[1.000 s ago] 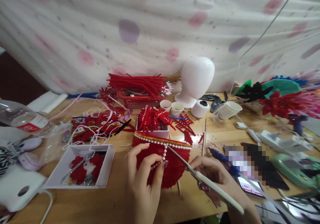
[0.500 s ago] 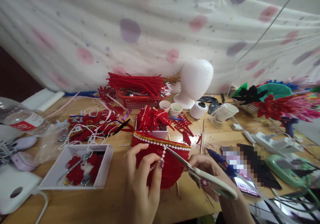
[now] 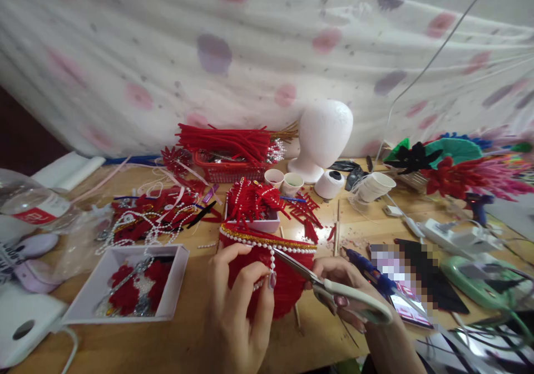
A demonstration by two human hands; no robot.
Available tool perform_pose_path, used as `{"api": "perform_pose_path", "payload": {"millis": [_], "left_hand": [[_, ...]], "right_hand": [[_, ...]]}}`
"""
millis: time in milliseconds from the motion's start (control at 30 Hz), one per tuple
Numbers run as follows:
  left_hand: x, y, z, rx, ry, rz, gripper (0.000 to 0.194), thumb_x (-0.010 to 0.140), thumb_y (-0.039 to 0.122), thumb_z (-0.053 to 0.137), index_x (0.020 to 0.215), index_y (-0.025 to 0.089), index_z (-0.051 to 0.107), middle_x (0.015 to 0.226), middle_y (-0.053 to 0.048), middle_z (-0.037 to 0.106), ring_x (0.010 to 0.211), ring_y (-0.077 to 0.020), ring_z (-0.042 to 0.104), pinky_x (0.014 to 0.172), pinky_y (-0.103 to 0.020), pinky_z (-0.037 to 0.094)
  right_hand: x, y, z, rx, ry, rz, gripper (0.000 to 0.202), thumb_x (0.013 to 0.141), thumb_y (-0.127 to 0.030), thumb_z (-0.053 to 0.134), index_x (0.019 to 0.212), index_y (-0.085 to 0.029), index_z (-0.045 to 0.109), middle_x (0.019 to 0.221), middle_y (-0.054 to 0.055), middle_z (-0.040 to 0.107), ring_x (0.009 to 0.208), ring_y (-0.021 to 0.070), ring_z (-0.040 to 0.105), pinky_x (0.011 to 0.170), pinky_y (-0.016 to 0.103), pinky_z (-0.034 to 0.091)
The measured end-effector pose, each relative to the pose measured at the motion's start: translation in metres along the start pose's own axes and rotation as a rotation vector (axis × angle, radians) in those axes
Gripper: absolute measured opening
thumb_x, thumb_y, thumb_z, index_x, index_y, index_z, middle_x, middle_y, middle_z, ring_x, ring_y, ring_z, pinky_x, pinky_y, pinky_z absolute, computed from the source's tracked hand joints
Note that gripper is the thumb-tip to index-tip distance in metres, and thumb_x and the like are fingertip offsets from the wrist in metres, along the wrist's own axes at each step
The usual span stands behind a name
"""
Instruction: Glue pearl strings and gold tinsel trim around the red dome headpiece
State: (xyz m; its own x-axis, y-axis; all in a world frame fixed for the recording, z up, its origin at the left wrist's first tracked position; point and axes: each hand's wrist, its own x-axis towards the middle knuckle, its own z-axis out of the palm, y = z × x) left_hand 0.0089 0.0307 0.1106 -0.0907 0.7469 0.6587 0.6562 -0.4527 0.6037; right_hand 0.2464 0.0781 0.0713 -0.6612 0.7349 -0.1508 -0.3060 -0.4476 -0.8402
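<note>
A red pleated piece with a gold band and a row of white beads along its top edge is at the front centre. My left hand lies over its left part, with thumb and fingers closed on a hanging white bead string. My right hand holds scissors with pale handles. Their blade tips point left, at the place where the hanging string meets the beaded edge. Part of the red piece is hidden behind my left hand.
An open white box sits at the left, near tangled beads and a bottle. Behind are a red basket, paper cups and a foam head. A glue gun and phone are right.
The whole view has shifted slightly. My left thumb has moved a little right and up along the bead string; the scissors stay at the beaded edge.
</note>
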Motion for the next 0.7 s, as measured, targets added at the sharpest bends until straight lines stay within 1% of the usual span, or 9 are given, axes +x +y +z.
{"api": "perform_pose_path", "payload": {"millis": [167, 300, 433, 533, 633, 700], "left_hand": [[0.0009, 0.0023, -0.0006, -0.005, -0.009, 0.01, 0.018, 0.096, 0.008, 0.052, 0.103, 0.024, 0.059, 0.121, -0.004, 0.051, 0.11, -0.0148, 0.055, 0.095, -0.026, 0.045], [0.0004, 0.0013, -0.0008, -0.012, -0.013, 0.01, 0.019, 0.096, 0.008, 0.052, 0.103, 0.024, 0.059, 0.121, -0.004, 0.05, 0.11, -0.0155, 0.054, 0.095, -0.027, 0.044], [0.0004, -0.0012, -0.001, 0.008, -0.016, 0.016, 0.018, 0.096, 0.008, 0.052, 0.103, 0.024, 0.059, 0.121, -0.005, 0.05, 0.111, -0.0156, 0.054, 0.095, -0.027, 0.045], [0.0008, -0.0004, -0.0003, 0.032, -0.019, 0.017, 0.018, 0.096, 0.009, 0.053, 0.103, 0.024, 0.059, 0.121, -0.004, 0.051, 0.111, -0.0159, 0.054, 0.096, -0.027, 0.045], [0.0003, 0.0022, 0.0001, 0.025, -0.017, 0.008, 0.017, 0.097, 0.01, 0.052, 0.102, 0.024, 0.059, 0.121, -0.004, 0.054, 0.11, -0.0158, 0.056, 0.094, -0.027, 0.047], [-0.0007, -0.0004, -0.0016, -0.037, 0.018, -0.039, 0.014, 0.098, 0.013, 0.049, 0.099, 0.024, 0.058, 0.12, -0.004, 0.057, 0.109, -0.0155, 0.058, 0.091, -0.027, 0.048]], "right_hand": [[0.0016, 0.0006, -0.0003, 0.017, -0.019, 0.009, 0.044, 0.067, -0.036, 0.092, 0.099, -0.013, 0.073, 0.066, -0.001, 0.07, 0.031, 0.0012, 0.046, 0.025, 0.008, 0.036], [0.0034, -0.0006, 0.0018, 0.023, -0.021, 0.019, 0.042, 0.067, -0.036, 0.093, 0.097, -0.014, 0.075, 0.064, -0.002, 0.07, 0.03, 0.0013, 0.046, 0.025, 0.008, 0.037], [0.0028, -0.0006, 0.0039, 0.014, 0.007, 0.043, 0.043, 0.066, -0.036, 0.093, 0.098, -0.014, 0.075, 0.063, -0.001, 0.071, 0.029, 0.0019, 0.048, 0.026, 0.008, 0.038], [0.0027, 0.0007, 0.0056, -0.003, 0.033, 0.053, 0.042, 0.065, -0.034, 0.094, 0.097, -0.014, 0.075, 0.064, 0.0, 0.072, 0.029, 0.0022, 0.048, 0.026, 0.008, 0.036], [0.0036, 0.0031, 0.0057, -0.026, 0.051, 0.029, 0.041, 0.065, -0.034, 0.093, 0.097, -0.014, 0.075, 0.062, -0.001, 0.069, 0.028, 0.0022, 0.045, 0.025, 0.01, 0.034], [0.0044, 0.0056, 0.0048, -0.043, 0.059, -0.015, 0.042, 0.064, -0.035, 0.094, 0.095, -0.014, 0.075, 0.059, -0.003, 0.066, 0.028, 0.0013, 0.042, 0.026, 0.01, 0.034]]}}
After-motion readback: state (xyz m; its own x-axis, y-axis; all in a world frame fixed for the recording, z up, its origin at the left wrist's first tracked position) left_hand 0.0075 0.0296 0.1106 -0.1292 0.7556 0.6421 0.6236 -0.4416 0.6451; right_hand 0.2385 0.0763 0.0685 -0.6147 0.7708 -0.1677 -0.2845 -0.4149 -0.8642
